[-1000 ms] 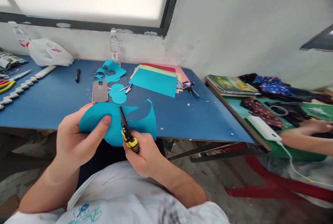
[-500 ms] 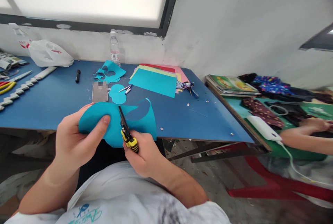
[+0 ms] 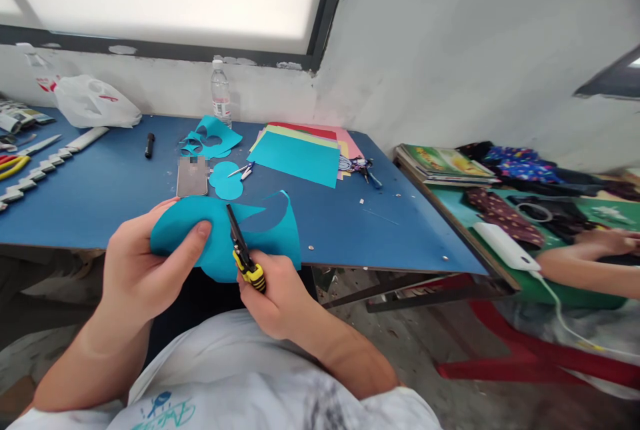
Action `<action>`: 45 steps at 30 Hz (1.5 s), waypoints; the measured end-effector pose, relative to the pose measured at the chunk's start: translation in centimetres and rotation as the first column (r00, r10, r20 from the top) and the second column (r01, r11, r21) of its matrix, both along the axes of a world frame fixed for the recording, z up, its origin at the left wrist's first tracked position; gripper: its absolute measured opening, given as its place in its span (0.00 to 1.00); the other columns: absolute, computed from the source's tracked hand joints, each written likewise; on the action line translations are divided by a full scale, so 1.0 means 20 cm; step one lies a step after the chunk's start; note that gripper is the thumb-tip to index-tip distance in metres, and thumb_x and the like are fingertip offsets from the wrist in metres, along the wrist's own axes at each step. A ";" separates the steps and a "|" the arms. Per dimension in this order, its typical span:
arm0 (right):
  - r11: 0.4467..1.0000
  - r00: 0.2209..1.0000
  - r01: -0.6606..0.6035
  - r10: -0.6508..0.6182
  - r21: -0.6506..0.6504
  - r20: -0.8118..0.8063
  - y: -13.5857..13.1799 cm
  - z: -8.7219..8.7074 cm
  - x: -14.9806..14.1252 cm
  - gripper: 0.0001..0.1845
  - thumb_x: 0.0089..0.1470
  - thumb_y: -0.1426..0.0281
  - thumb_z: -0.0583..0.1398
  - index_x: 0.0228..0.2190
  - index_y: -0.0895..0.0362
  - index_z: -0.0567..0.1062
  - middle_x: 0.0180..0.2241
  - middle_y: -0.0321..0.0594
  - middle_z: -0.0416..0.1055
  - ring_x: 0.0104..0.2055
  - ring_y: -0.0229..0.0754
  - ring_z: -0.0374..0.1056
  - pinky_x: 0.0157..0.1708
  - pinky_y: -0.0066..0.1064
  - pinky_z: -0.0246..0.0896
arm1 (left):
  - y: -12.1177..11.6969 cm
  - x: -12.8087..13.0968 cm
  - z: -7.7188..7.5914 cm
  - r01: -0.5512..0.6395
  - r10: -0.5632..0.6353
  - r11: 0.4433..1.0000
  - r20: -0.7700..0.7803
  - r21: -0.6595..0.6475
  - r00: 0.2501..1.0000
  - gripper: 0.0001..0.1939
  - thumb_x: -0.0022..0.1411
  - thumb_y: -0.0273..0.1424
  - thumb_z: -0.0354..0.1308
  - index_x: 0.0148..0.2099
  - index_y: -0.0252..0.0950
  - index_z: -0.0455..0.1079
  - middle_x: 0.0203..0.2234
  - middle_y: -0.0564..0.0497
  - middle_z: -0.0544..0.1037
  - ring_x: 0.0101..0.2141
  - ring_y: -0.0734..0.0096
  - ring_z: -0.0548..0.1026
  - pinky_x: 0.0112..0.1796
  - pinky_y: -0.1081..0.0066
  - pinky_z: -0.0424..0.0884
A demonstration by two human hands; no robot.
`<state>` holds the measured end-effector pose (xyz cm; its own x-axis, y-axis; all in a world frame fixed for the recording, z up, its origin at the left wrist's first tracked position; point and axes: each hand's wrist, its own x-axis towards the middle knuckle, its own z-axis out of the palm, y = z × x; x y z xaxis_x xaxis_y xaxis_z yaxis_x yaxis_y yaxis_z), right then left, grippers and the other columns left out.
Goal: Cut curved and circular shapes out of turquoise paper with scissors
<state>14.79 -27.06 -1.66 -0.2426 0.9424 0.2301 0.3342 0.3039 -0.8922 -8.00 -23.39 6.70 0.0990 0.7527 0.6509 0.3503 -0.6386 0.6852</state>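
My left hand (image 3: pixel 150 257) pinches a sheet of blue paper (image 3: pixel 220 243) between thumb and fingers, just above the table's front edge. The sheet has a curved cut-out on its right part and hangs loose there. My right hand (image 3: pixel 280 297) is wrapped round the yellow and black handles of a pair of scissors (image 3: pixel 243 257). Their dark blades point up and away, lying against the paper to the right of my left thumb. Beyond the sheet, blue paper circles (image 3: pixel 227 182) lie beside a phone (image 3: pixel 192 177).
Coloured paper sheets (image 3: pixel 295 155), cut scraps (image 3: pixel 213 137) and a water bottle (image 3: pixel 220 93) are at the back of the blue table (image 3: pixel 390 237). A black marker (image 3: pixel 150 146) and a white bag (image 3: pixel 97 103) are on the left. Another person's arm (image 3: pixel 590 267) rests at the green table.
Hardly anything differs. The scissors and both hands keep nearly the same place, with only a slight shift of the view.
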 end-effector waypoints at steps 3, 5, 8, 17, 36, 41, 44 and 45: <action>1.000 1.000 -0.001 0.001 -0.002 0.006 0.01 0.00 0.00 0.11 0.59 0.64 0.66 0.33 0.46 0.67 0.27 0.32 0.70 0.28 0.45 0.62 0.32 0.39 0.49 | 0.01 -0.01 0.00 0.014 -0.014 1.000 0.004 -0.017 1.000 0.07 0.78 0.35 0.77 0.41 0.49 0.92 0.32 0.51 0.90 0.30 0.59 0.83 0.30 0.60 0.82; 1.000 1.000 -0.001 0.002 -0.011 0.015 0.01 0.00 0.00 0.11 0.59 0.64 0.65 0.33 0.46 0.66 0.27 0.32 0.70 0.28 0.45 0.62 0.32 0.39 0.49 | 0.01 -0.02 0.00 0.021 -0.021 0.999 -0.007 -0.029 1.000 0.05 0.77 0.36 0.77 0.43 0.50 0.93 0.34 0.51 0.91 0.32 0.56 0.86 0.32 0.59 0.85; 1.000 1.000 -0.007 0.007 -0.017 0.027 0.01 0.01 0.00 0.13 0.59 0.64 0.65 0.33 0.45 0.64 0.27 0.33 0.69 0.28 0.46 0.61 0.32 0.41 0.49 | 0.02 -0.04 0.01 0.030 -0.031 0.999 -0.027 -0.029 0.999 0.04 0.76 0.35 0.78 0.43 0.49 0.93 0.34 0.51 0.91 0.32 0.56 0.87 0.33 0.59 0.87; 1.000 1.000 -0.010 0.010 -0.009 0.017 0.01 0.00 0.01 0.16 0.58 0.65 0.66 0.32 0.45 0.61 0.26 0.30 0.64 0.28 0.44 0.55 0.32 0.42 0.44 | 0.03 -0.05 0.04 0.041 -0.039 0.999 -0.065 0.036 0.997 0.08 0.71 0.28 0.79 0.38 0.47 0.90 0.31 0.54 0.89 0.29 0.61 0.84 0.30 0.61 0.82; 0.999 1.000 -0.019 0.019 -0.049 -0.003 0.01 0.01 0.00 0.16 0.57 0.64 0.66 0.32 0.45 0.62 0.28 0.31 0.67 0.30 0.46 0.57 0.33 0.42 0.49 | 0.03 0.02 -0.04 -0.045 0.042 0.998 0.067 0.046 0.997 0.07 0.73 0.34 0.82 0.39 0.46 0.92 0.32 0.53 0.90 0.30 0.60 0.84 0.33 0.59 0.86; 0.997 0.999 -0.041 0.039 -0.067 -0.032 0.00 0.02 0.01 0.15 0.57 0.65 0.67 0.33 0.45 0.63 0.30 0.32 0.70 0.32 0.45 0.61 0.34 0.41 0.54 | 0.03 0.01 -0.02 -0.054 0.058 0.993 -0.034 0.103 0.998 0.11 0.69 0.30 0.79 0.33 0.45 0.86 0.28 0.55 0.85 0.28 0.62 0.82 0.44 0.53 0.94; 0.996 0.998 -0.054 0.051 -0.069 -0.041 0.00 0.03 0.02 0.14 0.55 0.65 0.66 0.33 0.46 0.63 0.31 0.33 0.73 0.32 0.46 0.65 0.35 0.41 0.57 | 0.03 0.01 -0.01 -0.055 0.062 0.993 -0.062 0.108 0.996 0.13 0.70 0.34 0.79 0.31 0.47 0.84 0.25 0.56 0.82 0.28 0.61 0.83 0.44 0.51 0.96; 0.996 0.998 -0.057 0.054 -0.069 -0.041 0.00 0.03 0.02 0.14 0.54 0.65 0.66 0.33 0.46 0.64 0.31 0.34 0.74 0.32 0.46 0.66 0.35 0.41 0.57 | 0.03 0.02 -0.01 -0.060 0.067 0.993 -0.062 0.103 0.996 0.14 0.70 0.36 0.80 0.31 0.48 0.84 0.24 0.55 0.81 0.28 0.60 0.83 0.44 0.50 0.96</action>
<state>15.18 -26.99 -1.05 -0.2873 0.9418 0.1745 0.2827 0.2574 -0.9240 -7.68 -22.78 6.57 0.0980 0.6894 0.7178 0.4346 -0.6785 0.5923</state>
